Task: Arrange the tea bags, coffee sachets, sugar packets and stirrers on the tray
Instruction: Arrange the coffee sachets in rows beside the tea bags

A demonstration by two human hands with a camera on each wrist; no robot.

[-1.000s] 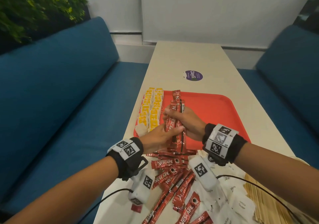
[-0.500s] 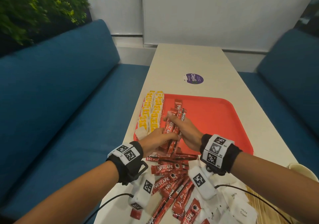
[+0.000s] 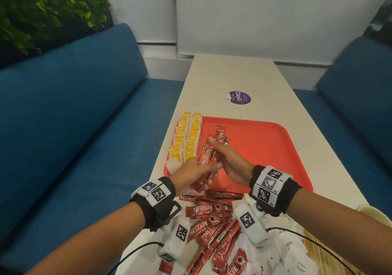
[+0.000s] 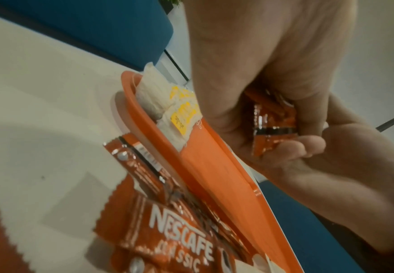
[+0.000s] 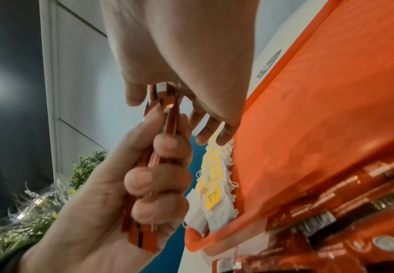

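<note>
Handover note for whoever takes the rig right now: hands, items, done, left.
Left hand and right hand both grip one bundle of coffee sachets above the red tray.
Tea bags lie in two rows along the tray's left edge: done.
Left: lay the bundle down, then the loose sachets, sugar packets and wooden stirrers, all on the table near the person.

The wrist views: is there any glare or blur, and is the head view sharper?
Right wrist view: a lamp flares at the left edge, and the coffee sachets at lower right are smeared. Left wrist view: soft all over, the Nescafe sachet is blurred. Head view: evenly lit, print on the sachets readable, edges curved by the wide lens.
</note>
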